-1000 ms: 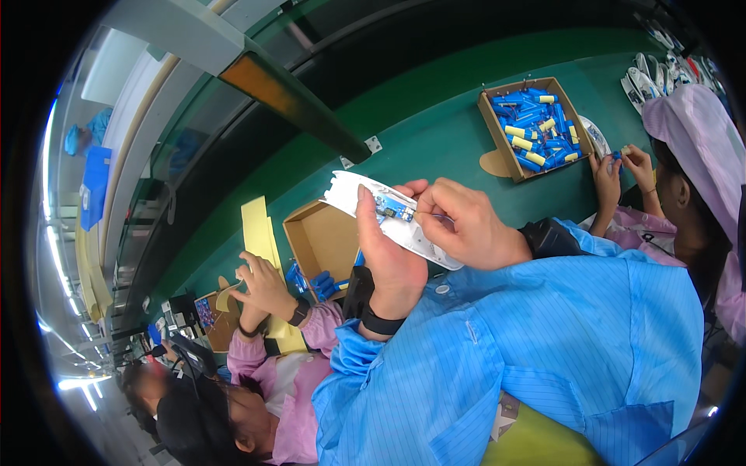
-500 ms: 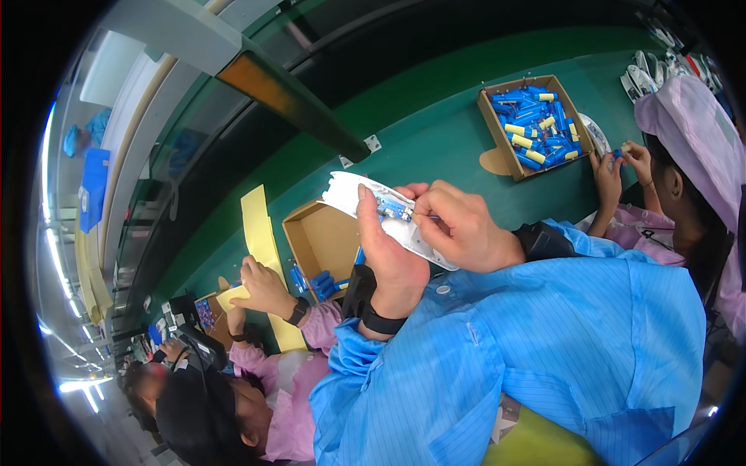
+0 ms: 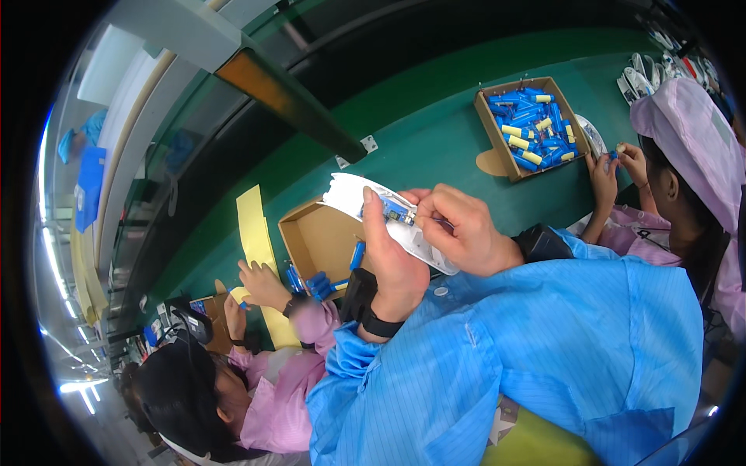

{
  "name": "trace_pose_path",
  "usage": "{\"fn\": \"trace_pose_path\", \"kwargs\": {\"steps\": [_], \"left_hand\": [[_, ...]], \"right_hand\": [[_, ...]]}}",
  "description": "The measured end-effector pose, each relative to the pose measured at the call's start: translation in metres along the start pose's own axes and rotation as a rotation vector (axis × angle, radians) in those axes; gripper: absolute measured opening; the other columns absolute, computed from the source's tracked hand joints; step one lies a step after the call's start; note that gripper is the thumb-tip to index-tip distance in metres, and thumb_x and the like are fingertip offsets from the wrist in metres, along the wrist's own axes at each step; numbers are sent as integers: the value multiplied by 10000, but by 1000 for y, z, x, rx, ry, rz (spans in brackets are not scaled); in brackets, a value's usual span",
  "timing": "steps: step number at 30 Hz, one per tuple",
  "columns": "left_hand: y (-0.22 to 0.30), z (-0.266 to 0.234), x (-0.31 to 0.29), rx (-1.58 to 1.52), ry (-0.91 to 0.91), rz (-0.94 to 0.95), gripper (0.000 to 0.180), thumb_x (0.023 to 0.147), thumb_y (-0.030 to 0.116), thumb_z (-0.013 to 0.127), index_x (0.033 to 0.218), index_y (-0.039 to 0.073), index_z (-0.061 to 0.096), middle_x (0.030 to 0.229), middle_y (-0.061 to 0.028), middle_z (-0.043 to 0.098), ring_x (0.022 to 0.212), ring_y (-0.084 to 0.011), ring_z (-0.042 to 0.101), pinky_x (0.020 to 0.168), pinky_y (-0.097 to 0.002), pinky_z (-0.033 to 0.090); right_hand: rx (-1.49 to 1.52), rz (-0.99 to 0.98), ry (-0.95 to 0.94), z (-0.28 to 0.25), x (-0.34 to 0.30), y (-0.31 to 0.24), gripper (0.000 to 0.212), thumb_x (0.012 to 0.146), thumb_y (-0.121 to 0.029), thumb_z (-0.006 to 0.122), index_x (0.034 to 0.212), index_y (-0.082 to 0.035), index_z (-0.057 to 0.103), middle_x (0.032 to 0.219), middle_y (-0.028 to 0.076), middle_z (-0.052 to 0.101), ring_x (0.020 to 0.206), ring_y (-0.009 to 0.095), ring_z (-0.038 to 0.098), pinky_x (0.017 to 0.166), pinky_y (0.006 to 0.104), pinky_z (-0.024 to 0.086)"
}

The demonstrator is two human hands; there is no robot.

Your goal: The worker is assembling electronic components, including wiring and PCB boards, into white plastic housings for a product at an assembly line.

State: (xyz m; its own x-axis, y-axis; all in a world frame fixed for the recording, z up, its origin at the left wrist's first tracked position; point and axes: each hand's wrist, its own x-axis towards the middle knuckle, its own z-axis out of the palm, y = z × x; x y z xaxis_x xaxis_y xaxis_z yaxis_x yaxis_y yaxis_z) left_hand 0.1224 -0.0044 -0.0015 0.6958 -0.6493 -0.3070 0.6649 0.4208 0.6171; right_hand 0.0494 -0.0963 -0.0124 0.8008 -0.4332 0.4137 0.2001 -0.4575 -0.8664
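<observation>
My left hand [image 3: 395, 268] is wrapped round a long white plastic housing [image 3: 346, 193], its thumb lying along the near side. A blue circuit board [image 3: 395, 212] with small metal parts sits inside the hollow of the housing. At the board's right end, my right hand [image 3: 468, 231] has thumb and forefinger pinched together. What lies between those fingertips is too small to make out, though a thin dark wire seems to show beneath them. The housing is held tilted above the bench, its notched end pointing up and left.
An open cardboard box [image 3: 315, 242] with blue cylindrical cells stands left of my hands, beside a long yellow sheet [image 3: 255, 225]. Another box [image 3: 497, 128] of blue cells is at the right. Co-workers sit on both sides; a metal post [image 3: 295, 101] rises behind the bench [image 3: 420, 140].
My hands and the housing have barely shifted. The left co-worker's hands have moved slightly, and a blue piece now shows by the yellow one they hold.
</observation>
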Motion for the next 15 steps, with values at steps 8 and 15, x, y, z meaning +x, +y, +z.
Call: {"fn": "trace_pose_path", "kwargs": {"steps": [8, 15], "left_hand": [[2, -9, 4, -75, 82, -62, 453, 940, 446, 411, 882, 26, 570, 884, -116, 621, 863, -229, 598, 785, -341, 479], [3, -5, 3, -83, 94, -35, 409, 944, 430, 424, 939, 45, 560, 871, -97, 626, 854, -224, 604, 784, -343, 484]], "right_hand": [[-29, 104, -121, -6, 3, -3, 76, 804, -56, 589, 811, -27, 519, 792, 137, 557, 681, 323, 572, 596, 390, 464], [-113, 43, -113, -5, 0, 1, 114, 784, -39, 624, 861, -28, 540, 772, 115, 534, 633, 262, 573, 553, 348, 459]]}}
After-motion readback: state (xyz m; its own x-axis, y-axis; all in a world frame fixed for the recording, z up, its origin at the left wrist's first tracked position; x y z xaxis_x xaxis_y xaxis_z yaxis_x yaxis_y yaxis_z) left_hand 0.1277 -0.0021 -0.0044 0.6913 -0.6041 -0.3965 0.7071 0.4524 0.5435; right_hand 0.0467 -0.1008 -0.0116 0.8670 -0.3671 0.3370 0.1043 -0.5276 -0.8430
